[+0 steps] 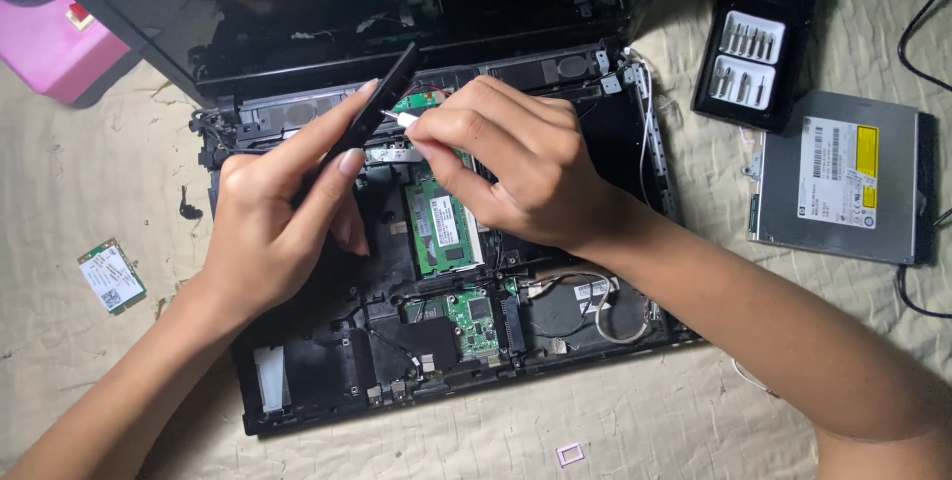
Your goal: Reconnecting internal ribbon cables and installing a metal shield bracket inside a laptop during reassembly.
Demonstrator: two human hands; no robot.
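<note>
my left hand (273, 222) grips a slim black plastic piece (382, 103) between thumb and fingers, tilted up over the top edge of the opened laptop base (317, 381). my right hand (516, 168) is curled tight, pinching a small white-tipped tool (405, 119) whose tip touches near the black piece, above the green memory module (441, 227). a smaller green circuit board (474, 319) sits lower in the base. off to the right lie a silver optical drive (843, 178) and a black screwdriver bit case (756, 49). a small green wireless card (111, 275) lies on the beige cloth (645, 420) to the left, a pink box (55, 39) at top left.
</note>
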